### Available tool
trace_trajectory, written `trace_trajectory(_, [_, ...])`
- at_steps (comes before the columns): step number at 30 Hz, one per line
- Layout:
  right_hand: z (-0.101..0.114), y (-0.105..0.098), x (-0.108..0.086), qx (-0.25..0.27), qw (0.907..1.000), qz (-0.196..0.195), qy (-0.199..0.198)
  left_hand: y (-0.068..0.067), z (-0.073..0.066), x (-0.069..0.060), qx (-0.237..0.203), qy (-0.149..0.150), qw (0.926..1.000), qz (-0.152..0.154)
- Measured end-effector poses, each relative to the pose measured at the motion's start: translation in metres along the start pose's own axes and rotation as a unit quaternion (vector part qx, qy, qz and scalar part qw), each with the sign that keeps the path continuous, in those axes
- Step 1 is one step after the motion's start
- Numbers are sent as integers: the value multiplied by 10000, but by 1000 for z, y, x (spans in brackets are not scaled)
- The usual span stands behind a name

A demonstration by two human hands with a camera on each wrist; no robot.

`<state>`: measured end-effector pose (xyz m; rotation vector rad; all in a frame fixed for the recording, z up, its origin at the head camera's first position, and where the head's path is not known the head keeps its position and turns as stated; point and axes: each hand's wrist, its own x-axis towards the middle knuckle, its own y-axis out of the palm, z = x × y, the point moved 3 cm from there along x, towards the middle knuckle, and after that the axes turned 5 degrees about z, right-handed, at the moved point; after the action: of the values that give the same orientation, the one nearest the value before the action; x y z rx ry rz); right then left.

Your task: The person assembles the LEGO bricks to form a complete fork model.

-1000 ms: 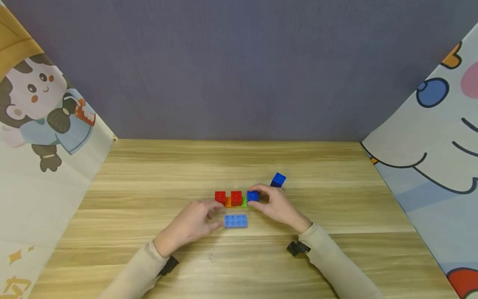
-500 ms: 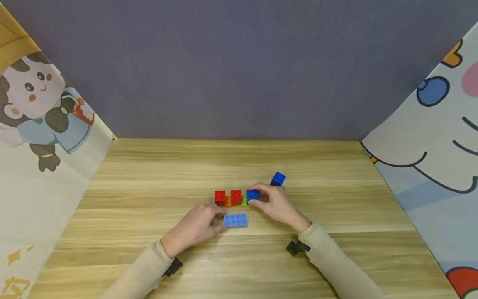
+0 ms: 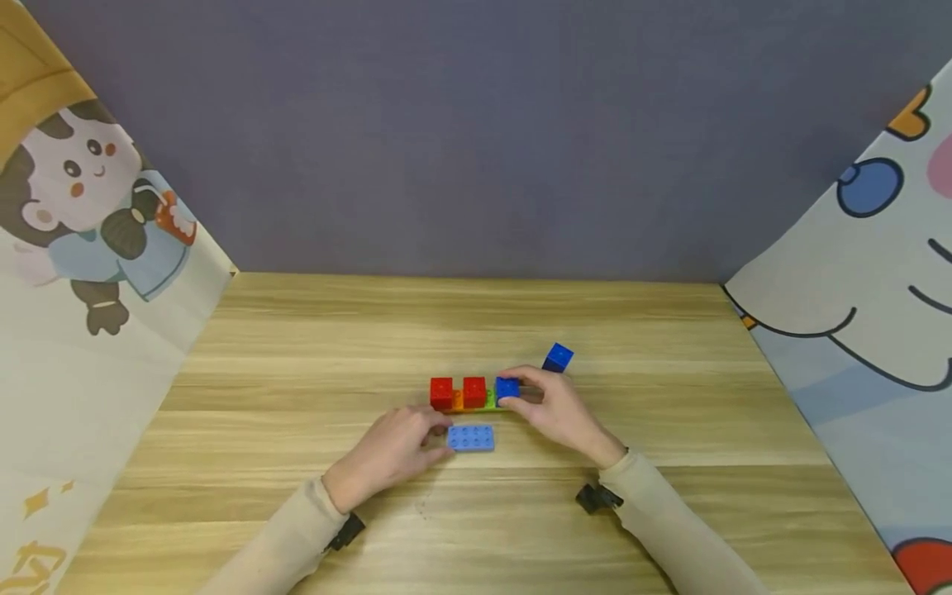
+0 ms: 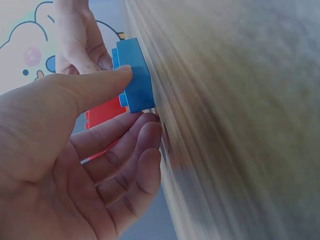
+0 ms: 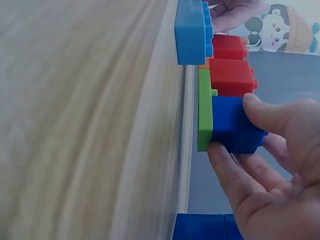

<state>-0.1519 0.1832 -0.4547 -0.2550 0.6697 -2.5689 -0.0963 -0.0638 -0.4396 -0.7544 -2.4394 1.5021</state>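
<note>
My left hand pinches the left end of a light blue brick, thumb on its near side; the brick lies flat on the table with its studs up. Behind it is a row: two red bricks and a dark blue brick stand on a flat orange piece and a flat green piece. Between thumb and fingers, my right hand holds the dark blue brick, which sits on the green piece in the right wrist view.
A second dark blue block stands behind my right hand. The wooden table ends at a grey back wall, and printed panels rise at both sides.
My left hand has moved slightly right and closed on the left end of the light blue brick. The right hand keeps its hold on the dark blue brick.
</note>
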Motion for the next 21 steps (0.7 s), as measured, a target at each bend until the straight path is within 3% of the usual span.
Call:
trace_trajectory(12, [5, -6, -10, 262, 9994, -65, 195, -2, 4, -2, -346, -108, 9993, -9])
trace_trajectory(17, [5, -6, -14, 217, 9995, -66, 208, -9, 9, -5, -452, -530, 9975, -67])
trace_trajectory(21, [6, -6, -16, 328, 9993, -36, 193, -18, 13, -7, -452, -813, 9952, -302])
